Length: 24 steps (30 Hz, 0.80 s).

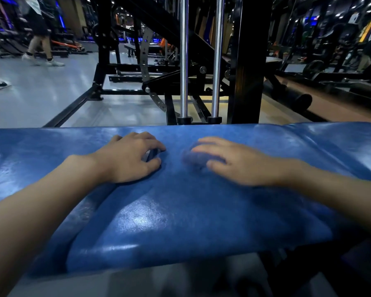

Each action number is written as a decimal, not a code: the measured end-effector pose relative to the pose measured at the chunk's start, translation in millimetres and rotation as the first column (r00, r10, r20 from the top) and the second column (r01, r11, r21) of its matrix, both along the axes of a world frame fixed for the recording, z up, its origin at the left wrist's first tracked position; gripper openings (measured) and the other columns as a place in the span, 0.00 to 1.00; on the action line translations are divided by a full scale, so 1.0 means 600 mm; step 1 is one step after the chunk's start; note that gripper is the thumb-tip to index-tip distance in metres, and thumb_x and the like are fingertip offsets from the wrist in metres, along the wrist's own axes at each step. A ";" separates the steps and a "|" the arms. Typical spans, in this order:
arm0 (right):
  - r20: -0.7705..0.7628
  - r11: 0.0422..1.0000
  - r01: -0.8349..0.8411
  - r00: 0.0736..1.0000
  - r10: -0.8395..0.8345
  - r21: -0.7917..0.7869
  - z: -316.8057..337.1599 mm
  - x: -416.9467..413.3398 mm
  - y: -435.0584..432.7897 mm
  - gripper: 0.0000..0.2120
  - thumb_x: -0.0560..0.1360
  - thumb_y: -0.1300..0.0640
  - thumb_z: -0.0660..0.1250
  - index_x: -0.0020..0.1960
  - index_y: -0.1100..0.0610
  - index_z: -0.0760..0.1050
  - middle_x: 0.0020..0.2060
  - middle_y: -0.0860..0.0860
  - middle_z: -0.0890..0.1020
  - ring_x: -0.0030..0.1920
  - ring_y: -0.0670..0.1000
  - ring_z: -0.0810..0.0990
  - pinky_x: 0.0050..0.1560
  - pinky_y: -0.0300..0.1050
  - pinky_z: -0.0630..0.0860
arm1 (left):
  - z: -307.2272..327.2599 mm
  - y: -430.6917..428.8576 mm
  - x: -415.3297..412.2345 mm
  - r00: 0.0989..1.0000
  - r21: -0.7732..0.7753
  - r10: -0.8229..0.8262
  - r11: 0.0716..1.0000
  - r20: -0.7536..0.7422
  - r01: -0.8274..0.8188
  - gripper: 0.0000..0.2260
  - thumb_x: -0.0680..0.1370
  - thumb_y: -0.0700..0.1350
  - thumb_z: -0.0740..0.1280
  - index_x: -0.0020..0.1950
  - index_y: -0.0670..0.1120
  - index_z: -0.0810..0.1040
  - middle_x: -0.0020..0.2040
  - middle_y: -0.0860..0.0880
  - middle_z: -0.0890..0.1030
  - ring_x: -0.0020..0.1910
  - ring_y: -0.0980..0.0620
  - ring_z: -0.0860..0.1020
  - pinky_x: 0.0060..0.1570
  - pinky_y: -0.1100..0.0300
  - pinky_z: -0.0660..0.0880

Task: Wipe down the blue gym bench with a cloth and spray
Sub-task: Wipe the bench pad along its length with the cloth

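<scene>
The blue gym bench [180, 211] runs across the view, its padded top shiny in patches. My left hand [129, 157] rests on the bench with its fingers curled round a small dark object [150, 154], mostly hidden in the palm. My right hand [234, 161] lies on a bluish cloth [194, 158] and presses it onto the bench with fairly straight fingers. The right hand and cloth are blurred. The two hands sit about a hand's width apart near the far edge of the pad.
A black machine frame [246, 61] with two chrome guide rods [183, 61] stands just behind the bench. A person's legs [41, 43] are on the grey floor at the far left. More gym machines fill the right background.
</scene>
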State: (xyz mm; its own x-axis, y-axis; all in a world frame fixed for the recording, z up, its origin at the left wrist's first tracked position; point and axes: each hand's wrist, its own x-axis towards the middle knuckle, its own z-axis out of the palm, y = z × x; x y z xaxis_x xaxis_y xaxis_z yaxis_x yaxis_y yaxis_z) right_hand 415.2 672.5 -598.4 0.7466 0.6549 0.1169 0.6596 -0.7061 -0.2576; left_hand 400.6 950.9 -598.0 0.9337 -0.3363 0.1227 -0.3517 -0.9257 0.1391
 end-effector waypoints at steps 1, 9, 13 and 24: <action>0.001 0.997 0.077 0.997 -0.077 0.008 -0.002 0.043 -0.017 0.21 0.79 0.51 0.57 0.72 0.41 0.65 0.73 0.42 0.64 0.72 0.45 0.64 0.71 0.51 0.63 | -0.001 0.003 -0.003 1.000 0.013 -0.002 1.000 0.003 0.002 0.20 0.76 0.61 0.58 0.68 0.62 0.71 0.69 0.60 0.70 0.69 0.54 0.67 0.66 0.47 0.62; 0.055 0.812 0.570 0.821 -0.568 -0.121 0.007 0.226 -0.092 0.20 0.78 0.49 0.53 0.68 0.45 0.68 0.69 0.55 0.68 0.66 0.61 0.69 0.65 0.56 0.67 | -0.005 0.032 -0.022 0.999 0.053 -0.013 0.998 -0.030 0.014 0.25 0.75 0.69 0.51 0.70 0.65 0.65 0.69 0.63 0.66 0.70 0.56 0.64 0.65 0.47 0.61; 0.059 0.910 0.399 0.917 -0.394 -0.116 -0.001 0.131 -0.035 0.22 0.79 0.48 0.55 0.73 0.40 0.61 0.76 0.46 0.60 0.71 0.57 0.64 0.68 0.56 0.64 | -0.001 0.033 -0.014 0.999 0.057 -0.024 0.998 -0.049 0.027 0.25 0.73 0.70 0.52 0.69 0.66 0.66 0.69 0.63 0.67 0.69 0.55 0.65 0.65 0.45 0.62; 0.060 0.961 -0.272 0.959 0.275 -0.049 0.007 -0.138 0.054 0.22 0.78 0.45 0.56 0.72 0.38 0.63 0.74 0.40 0.61 0.72 0.43 0.62 0.70 0.38 0.58 | 0.006 0.036 -0.011 0.996 0.027 0.019 0.999 -0.085 -0.017 0.27 0.73 0.68 0.53 0.70 0.65 0.67 0.72 0.61 0.66 0.72 0.54 0.64 0.68 0.44 0.61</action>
